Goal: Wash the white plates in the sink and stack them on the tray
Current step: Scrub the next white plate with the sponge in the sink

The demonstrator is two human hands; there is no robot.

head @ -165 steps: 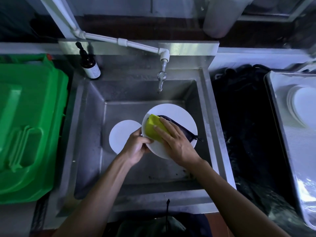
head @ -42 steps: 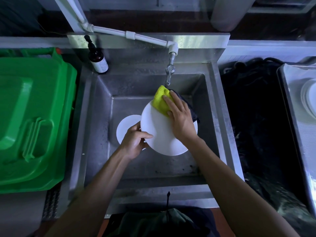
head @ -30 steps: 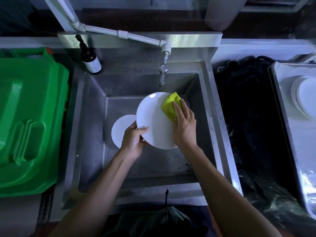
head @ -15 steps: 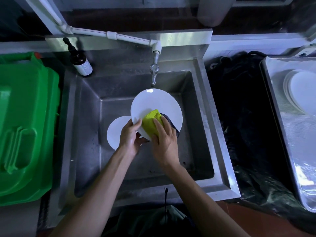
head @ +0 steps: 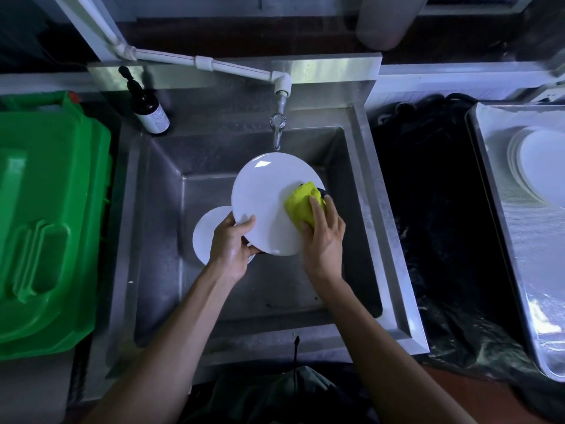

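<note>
Over the steel sink (head: 159, 191) my left hand (head: 230, 243) grips the lower left rim of a white plate (head: 263, 197), tilted up below the tap. My right hand (head: 324, 240) holds a yellow sponge (head: 301, 203) with a dark backing against the plate's right side. A second white plate (head: 208, 231) lies on the sink floor, partly hidden behind my left hand. Far right, a stack of white plates (head: 541, 166) sits on the metal tray (head: 501, 209).
The tap (head: 278, 130) hangs from a white pipe above the plate; no water stream is visible. A dark pump bottle (head: 148, 110) stands at the sink's back left corner. A green plastic bin (head: 46, 215) fills the left. Black plastic sheeting (head: 434, 215) lies between sink and tray.
The sponge has slid from the plate's lower middle to its right side. My left hand still holds the rim. The view shifted slightly.
</note>
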